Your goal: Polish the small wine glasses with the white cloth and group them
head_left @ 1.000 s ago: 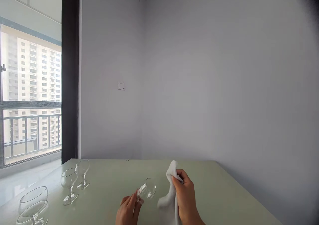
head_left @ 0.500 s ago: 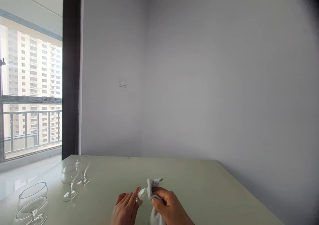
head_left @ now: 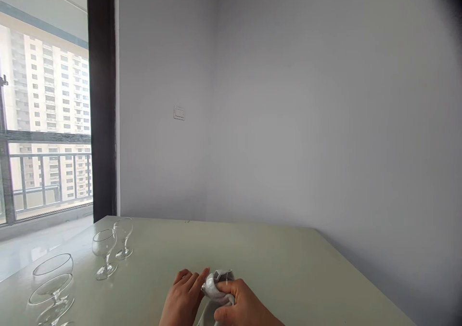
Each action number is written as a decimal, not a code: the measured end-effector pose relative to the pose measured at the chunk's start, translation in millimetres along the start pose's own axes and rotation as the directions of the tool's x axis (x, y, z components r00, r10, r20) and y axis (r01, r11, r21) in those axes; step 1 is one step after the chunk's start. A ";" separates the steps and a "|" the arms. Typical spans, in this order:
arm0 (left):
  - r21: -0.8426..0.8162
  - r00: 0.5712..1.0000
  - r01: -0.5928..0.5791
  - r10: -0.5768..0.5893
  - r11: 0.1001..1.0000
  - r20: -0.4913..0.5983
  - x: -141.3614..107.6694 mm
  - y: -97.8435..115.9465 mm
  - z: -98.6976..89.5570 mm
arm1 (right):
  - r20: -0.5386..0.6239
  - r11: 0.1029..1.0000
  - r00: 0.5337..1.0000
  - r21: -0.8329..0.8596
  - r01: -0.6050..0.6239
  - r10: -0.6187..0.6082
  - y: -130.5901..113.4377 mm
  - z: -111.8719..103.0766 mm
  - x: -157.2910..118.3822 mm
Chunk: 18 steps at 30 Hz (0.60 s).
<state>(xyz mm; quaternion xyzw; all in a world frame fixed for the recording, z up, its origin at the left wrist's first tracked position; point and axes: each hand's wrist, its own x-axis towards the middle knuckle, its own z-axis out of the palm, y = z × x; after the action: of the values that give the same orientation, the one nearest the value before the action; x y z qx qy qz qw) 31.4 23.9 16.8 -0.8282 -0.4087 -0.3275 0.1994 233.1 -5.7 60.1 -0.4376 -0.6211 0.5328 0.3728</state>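
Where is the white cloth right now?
Bottom centre of the head view: the white cloth is bunched in the right hand, beside the left hand.

A small clear glass (head_left: pixel 205 286) lies nearly hidden, wrapped in a white cloth (head_left: pixel 219 292); only a sliver of it shows at the cloth's left edge. The bunched cloth sits low over the pale tabletop (head_left: pixel 288 268), at its near edge.

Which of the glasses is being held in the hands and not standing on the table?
The cloth-wrapped glass, gripped between the left hand and right hand. The other glasses stand untouched at the table's left.
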 end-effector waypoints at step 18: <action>-0.585 0.780 0.499 -0.037 0.639 0.625 20.8 -4.2 -39.9 | 0.155 1.000 0.988 -0.022 0.005 -0.002 -17.6 -26.4 -9.3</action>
<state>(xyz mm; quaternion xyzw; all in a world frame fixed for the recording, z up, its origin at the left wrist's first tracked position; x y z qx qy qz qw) 22.2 13.8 59.8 -0.8202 -0.4089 -0.2308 -0.3270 258.2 -6.4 81.6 -0.3979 -0.6548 0.5575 0.3196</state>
